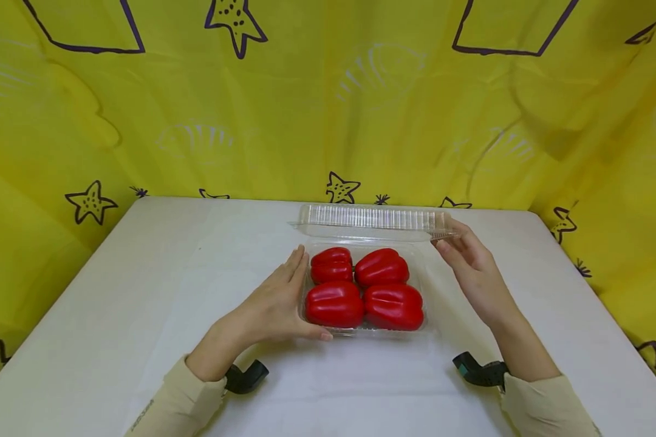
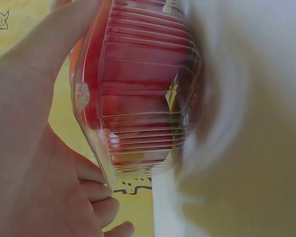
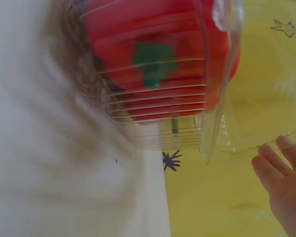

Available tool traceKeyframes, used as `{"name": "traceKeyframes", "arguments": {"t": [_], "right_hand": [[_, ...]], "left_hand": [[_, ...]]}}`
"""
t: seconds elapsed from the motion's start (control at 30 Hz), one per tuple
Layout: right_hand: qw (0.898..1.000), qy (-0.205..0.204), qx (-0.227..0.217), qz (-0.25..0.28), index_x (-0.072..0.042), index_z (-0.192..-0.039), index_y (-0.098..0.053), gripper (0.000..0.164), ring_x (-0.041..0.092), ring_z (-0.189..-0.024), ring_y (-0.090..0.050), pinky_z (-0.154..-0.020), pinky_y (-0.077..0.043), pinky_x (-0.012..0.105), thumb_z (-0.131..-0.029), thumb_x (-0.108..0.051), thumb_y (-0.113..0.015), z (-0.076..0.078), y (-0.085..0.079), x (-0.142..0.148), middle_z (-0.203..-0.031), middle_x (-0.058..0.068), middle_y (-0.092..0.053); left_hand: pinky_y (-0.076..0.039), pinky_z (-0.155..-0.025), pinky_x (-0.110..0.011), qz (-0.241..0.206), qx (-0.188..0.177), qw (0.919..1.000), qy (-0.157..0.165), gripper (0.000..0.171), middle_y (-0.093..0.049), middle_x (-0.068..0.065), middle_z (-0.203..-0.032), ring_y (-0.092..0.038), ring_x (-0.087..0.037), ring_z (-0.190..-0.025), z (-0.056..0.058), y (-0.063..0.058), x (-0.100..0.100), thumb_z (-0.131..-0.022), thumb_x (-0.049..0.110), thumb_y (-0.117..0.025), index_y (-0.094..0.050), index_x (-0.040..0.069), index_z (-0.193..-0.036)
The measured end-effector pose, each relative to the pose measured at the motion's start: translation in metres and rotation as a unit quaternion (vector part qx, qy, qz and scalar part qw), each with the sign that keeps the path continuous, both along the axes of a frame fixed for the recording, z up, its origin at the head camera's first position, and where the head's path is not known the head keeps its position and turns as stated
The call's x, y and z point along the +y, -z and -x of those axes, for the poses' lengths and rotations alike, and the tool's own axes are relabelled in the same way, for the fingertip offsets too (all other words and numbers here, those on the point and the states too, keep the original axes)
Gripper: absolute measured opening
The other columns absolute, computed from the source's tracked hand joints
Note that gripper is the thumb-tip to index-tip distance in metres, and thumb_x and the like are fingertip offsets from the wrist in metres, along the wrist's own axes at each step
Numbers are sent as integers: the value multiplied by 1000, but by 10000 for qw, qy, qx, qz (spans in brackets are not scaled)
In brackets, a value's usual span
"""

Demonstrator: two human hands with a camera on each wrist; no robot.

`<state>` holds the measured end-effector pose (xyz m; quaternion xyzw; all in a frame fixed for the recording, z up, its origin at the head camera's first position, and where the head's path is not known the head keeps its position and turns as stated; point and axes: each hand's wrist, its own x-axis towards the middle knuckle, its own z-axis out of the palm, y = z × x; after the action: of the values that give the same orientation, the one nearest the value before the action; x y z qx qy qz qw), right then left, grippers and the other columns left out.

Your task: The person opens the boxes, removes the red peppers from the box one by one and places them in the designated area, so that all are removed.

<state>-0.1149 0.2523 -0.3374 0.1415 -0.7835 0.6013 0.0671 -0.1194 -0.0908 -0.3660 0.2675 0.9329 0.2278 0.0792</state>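
Several glossy red bell peppers (image 1: 334, 304) lie in two rows in a clear plastic clamshell container (image 1: 355, 332) on the table. Its ribbed lid (image 1: 372, 217) is raised along the back side, tilted above the peppers' far edge. My left hand (image 1: 276, 300) rests against the container's left side, fingers straight along that wall and thumb stretched along the front rim. At the lid's right corner, my right hand (image 1: 478, 276) pinches the edge between thumb and fingers. In the right wrist view, green stems (image 3: 155, 64) show through the ribbed wall.
A white-covered table (image 1: 142, 291) carries the container near its middle. Behind and on both sides hangs a yellow curtain (image 1: 284, 121) with drawn stars and shells, meeting the table's back edge. A dark wrist device (image 1: 246, 377) sits on each forearm, beside beige sleeves (image 1: 183, 397).
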Motion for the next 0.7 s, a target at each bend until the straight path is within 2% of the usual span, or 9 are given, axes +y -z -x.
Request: {"name": "traceKeyframes", "arguments": {"t": [0.2, 0.3, 0.43, 0.53, 0.7], "right_hand": [[9964, -180, 231, 790, 0, -146, -39, 43, 13, -136, -49, -107, -40, 12, -105, -11, -45, 11, 8, -3, -149, 12, -48], [9924, -410, 191, 1148, 1, -149, -34, 46, 12, -138, -47, -108, -40, 13, -104, -7, -44, 12, 12, -1, -152, 9, -46], [9896, -662, -3, 1280, -3, -152, -29, 50, 11, -140, -43, -108, -40, 12, -105, -7, -42, 14, 18, 2, -157, 10, -38], [9899, -695, -214, 1215, -5, -155, -24, 53, 11, -141, -40, -106, -40, 11, -105, -10, -43, 14, 19, 3, -161, 12, -31], [9877, -803, -561, 1219, -1, -157, -17, 58, 16, -146, -34, -107, -41, 14, -106, -12, -42, 15, 20, 6, -163, 12, -27]], "left_hand": [[-25, -122, -49, 102, -7, 9999, 33, 132, -9, -15, -167, -14, -31, -155, -2, -3, -1, -66, 70, -78, -14, 0, -157], [-25, -122, -49, 199, -9, 9998, 74, 131, -10, -15, -167, -14, -30, -155, -3, -6, 0, -65, 70, -78, -16, 0, -157], [-24, -123, -50, 371, -9, 9992, 116, 131, -11, -15, -167, -14, -29, -155, -7, -9, 1, -64, 71, -78, -18, 0, -157], [-23, -123, -50, 475, 2, 9988, 145, 132, -13, -15, -167, -14, -29, -155, -10, -11, 3, -64, 72, -78, -19, 0, -157], [-22, -123, -52, 594, 37, 9981, 187, 133, -15, -16, -166, -14, -30, -155, -14, -13, 5, -63, 73, -78, -20, -1, -156]]}}
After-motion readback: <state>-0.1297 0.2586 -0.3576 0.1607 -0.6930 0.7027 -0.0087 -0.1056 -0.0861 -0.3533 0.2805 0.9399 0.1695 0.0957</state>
